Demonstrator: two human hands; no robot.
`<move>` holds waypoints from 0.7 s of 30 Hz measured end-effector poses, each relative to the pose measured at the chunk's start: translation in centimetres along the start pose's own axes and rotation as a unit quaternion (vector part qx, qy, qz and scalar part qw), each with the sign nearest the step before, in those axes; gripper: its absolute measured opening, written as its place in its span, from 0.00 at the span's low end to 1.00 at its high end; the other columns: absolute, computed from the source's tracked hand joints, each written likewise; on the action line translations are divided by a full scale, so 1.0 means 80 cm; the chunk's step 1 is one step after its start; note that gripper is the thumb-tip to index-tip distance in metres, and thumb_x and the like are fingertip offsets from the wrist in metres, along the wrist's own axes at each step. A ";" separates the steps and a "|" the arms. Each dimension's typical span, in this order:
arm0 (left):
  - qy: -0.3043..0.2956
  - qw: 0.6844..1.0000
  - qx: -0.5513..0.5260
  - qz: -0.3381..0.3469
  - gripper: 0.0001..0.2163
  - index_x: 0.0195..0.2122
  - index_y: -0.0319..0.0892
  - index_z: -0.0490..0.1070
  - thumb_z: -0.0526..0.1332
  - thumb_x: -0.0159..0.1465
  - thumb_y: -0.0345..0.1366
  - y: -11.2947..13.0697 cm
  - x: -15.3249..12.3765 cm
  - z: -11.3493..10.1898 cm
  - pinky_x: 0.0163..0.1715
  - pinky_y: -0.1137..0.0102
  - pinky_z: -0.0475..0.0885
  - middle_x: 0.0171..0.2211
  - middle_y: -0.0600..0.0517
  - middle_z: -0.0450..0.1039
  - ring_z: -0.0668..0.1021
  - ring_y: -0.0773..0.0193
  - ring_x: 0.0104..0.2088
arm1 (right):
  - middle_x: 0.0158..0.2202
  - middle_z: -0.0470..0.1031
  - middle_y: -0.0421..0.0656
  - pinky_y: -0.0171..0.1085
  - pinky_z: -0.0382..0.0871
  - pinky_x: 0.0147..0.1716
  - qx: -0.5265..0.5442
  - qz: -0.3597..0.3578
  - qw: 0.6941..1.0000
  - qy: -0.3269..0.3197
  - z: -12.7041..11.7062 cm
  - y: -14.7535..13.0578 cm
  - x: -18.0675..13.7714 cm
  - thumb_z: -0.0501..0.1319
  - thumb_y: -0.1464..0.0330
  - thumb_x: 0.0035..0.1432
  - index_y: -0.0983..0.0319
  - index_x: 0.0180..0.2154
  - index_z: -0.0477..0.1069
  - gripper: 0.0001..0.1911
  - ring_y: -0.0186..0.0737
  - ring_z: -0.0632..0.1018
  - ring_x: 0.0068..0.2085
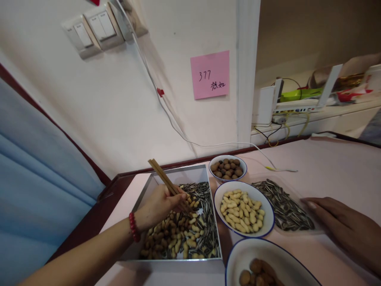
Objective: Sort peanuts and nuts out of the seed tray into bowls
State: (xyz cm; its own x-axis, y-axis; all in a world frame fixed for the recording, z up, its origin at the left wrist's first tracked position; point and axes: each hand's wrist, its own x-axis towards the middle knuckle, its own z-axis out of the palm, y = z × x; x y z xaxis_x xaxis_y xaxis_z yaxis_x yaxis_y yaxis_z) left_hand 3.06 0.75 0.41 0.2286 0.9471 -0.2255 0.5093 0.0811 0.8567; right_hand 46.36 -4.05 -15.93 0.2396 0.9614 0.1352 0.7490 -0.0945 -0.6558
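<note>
My left hand (160, 204) is closed around a pair of wooden chopsticks (162, 176); their tips point down into a metal tray (175, 172) holding mixed peanuts, sunflower seeds and brown nuts. A red bead bracelet (134, 227) sits on that wrist. My right hand (339, 224) lies flat on the pink table, fingers stretched out, beside a clear tray of sunflower seeds (282, 202). Between the trays stands a white bowl of peanuts (242, 210).
A small bowl of brown nuts (228, 167) stands behind the peanut bowl. Another white bowl (268, 266) with a few brown nuts is at the front edge. A white cable (262, 157) runs down the wall onto the table. A pink note (210, 74) hangs on the wall.
</note>
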 end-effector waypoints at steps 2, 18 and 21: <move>0.005 1.000 -0.001 0.007 0.14 0.30 0.37 0.74 0.67 0.59 0.45 0.002 -0.005 -0.007 0.28 0.71 0.74 0.24 0.50 0.76 0.77 0.65 0.25 | 0.47 0.81 0.46 0.53 0.71 0.54 0.004 -0.002 1.000 0.004 0.000 -0.001 0.000 0.47 0.40 0.56 0.55 0.37 0.77 0.31 0.54 0.79 0.50; 0.075 0.987 -0.099 0.099 0.12 0.35 0.40 0.80 0.71 0.58 0.44 0.080 -0.033 -0.029 0.34 0.71 0.80 0.31 0.50 0.83 0.83 0.61 0.32 | 0.45 0.81 0.48 0.51 0.72 0.52 0.011 -0.019 1.000 0.003 -0.002 -0.012 0.001 0.48 0.43 0.58 0.57 0.37 0.77 0.30 0.53 0.79 0.48; 0.056 0.984 -0.102 0.135 0.12 0.37 0.39 0.80 0.71 0.59 0.43 0.101 -0.019 -0.004 0.35 0.71 0.80 0.31 0.50 0.82 0.83 0.61 0.33 | 0.46 0.80 0.48 0.51 0.71 0.52 0.010 -0.019 1.000 0.003 -0.001 -0.009 0.002 0.48 0.44 0.59 0.57 0.39 0.77 0.29 0.53 0.79 0.48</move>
State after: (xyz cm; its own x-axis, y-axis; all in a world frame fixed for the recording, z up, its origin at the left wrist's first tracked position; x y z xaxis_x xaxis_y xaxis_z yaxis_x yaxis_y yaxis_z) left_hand 6.58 0.07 7.77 0.2334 0.9702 0.0651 0.2633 -0.1275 0.9562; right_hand 45.88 -3.87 -15.39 0.2139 0.9629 0.1647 0.7453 -0.0519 -0.6647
